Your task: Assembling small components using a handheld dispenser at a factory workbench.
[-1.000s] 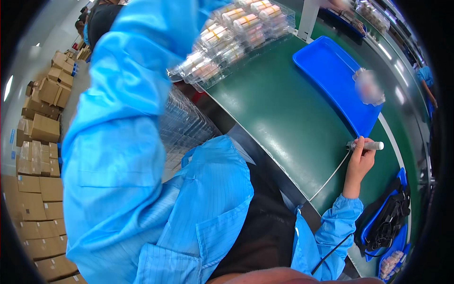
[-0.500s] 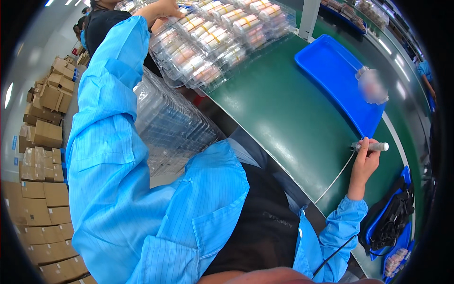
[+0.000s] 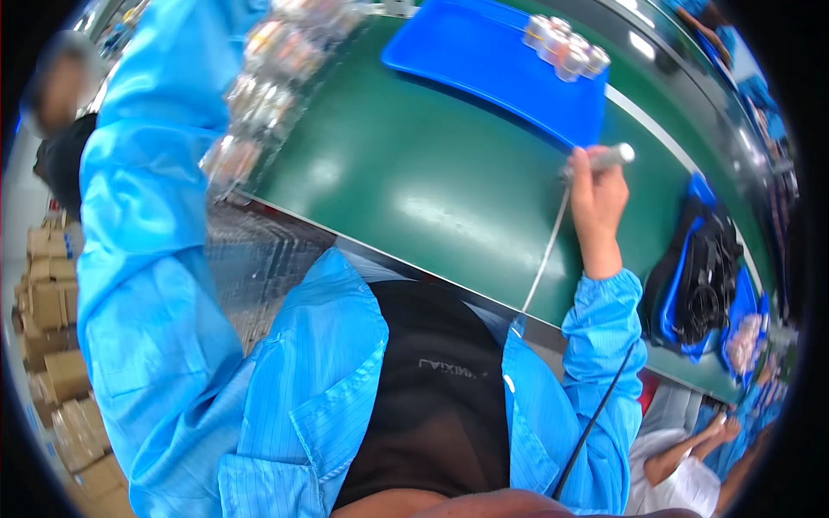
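Note:
My left arm (image 3: 142, 224) in its blue sleeve stretches up to the far left, and the hand lies beyond the top edge. Below that sleeve, clear plastic trays (image 3: 259, 112) hold white and pinkish pieces, blurred. My right hand (image 3: 598, 203) is closed around a short white-grey cylinder (image 3: 615, 156), whose pale end sticks out to the right. Fingers hide the rest of it. This hand is next to the near right corner of a blue tray (image 3: 484, 65). Several whitish cylindrical pieces (image 3: 566, 47) stand grouped at the tray's right end.
The table has a green top (image 3: 389, 164); a thin white line or cord (image 3: 546, 255) runs from my right hand to its near edge. Black straps or cables (image 3: 704, 268) lie on a blue tray at right. Cardboard boxes (image 3: 52, 302) are stacked left. Other people are around.
The view has swung, so the table and blue tray appear further left and higher. My left hand, earlier at the clear trays, has left the picture. My right hand keeps the cylinder.

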A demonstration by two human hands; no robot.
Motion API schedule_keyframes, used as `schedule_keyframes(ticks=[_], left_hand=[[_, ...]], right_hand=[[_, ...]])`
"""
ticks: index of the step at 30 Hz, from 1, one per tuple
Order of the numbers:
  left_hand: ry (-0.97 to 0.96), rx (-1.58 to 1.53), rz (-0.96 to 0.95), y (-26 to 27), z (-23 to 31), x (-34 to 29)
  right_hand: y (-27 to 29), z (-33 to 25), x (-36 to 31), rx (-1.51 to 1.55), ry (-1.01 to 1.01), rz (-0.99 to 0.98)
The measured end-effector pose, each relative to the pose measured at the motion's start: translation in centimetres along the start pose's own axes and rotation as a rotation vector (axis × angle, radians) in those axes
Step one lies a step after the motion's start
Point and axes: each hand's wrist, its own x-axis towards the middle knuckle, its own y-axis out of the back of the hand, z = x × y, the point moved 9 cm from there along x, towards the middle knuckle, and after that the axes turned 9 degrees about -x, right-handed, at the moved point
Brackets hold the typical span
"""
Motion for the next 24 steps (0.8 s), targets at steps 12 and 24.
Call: schedule_keyframes(ticks=[12,24], left_hand=[[-0.223,-0.146,0.176,-26.3,-1.1,8.5],[-0.061,-0.463,0.353,-18.0,0.8,1.1]], right_hand=[[0.7,-1.4,0.9,-0.033,0.05,-0.028],[-0.1,0.3,0.3,0.041,-0.029,-0.043]])
